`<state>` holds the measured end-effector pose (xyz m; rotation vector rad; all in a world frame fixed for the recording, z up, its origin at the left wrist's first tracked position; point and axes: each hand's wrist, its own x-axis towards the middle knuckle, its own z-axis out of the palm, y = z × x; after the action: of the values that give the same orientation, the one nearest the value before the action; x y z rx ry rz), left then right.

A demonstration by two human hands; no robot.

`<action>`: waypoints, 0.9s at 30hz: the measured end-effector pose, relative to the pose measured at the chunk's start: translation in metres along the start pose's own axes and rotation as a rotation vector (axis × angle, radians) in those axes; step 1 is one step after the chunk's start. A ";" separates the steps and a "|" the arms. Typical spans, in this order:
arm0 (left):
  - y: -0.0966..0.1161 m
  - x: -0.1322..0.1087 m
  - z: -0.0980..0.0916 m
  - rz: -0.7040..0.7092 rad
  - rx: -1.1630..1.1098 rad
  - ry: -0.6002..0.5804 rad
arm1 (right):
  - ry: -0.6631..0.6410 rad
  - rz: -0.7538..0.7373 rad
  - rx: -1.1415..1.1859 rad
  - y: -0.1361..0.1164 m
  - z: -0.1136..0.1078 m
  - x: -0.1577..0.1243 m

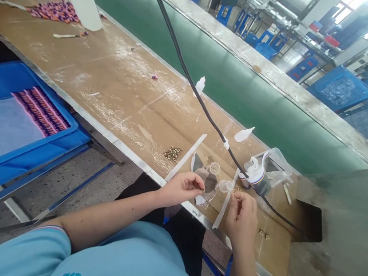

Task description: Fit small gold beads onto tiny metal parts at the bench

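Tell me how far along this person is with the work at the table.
Done, it seems: striped pink-and-purple rows lie in the blue tray. In hand: the left hand and right hand each pinch something too small to make out. Left, it seems: a heap of small gold pieces on the table.

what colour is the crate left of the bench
The crate is bright blue; the head view shows it best.
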<state>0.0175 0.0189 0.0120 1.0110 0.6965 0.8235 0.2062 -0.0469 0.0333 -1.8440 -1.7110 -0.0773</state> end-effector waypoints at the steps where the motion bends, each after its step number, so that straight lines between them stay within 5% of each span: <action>1: 0.001 0.000 -0.001 -0.005 0.002 -0.014 | -0.005 -0.038 -0.056 0.002 -0.002 0.003; 14: 0.003 0.004 -0.005 -0.060 -0.055 -0.072 | -0.084 -0.387 -0.347 0.010 -0.009 0.037; 27: 0.000 0.005 -0.005 -0.069 -0.042 -0.080 | -0.169 -0.544 -0.516 0.012 -0.010 0.043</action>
<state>0.0162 0.0258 0.0093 0.9716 0.6392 0.7311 0.2278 -0.0133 0.0553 -1.6898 -2.4469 -0.6526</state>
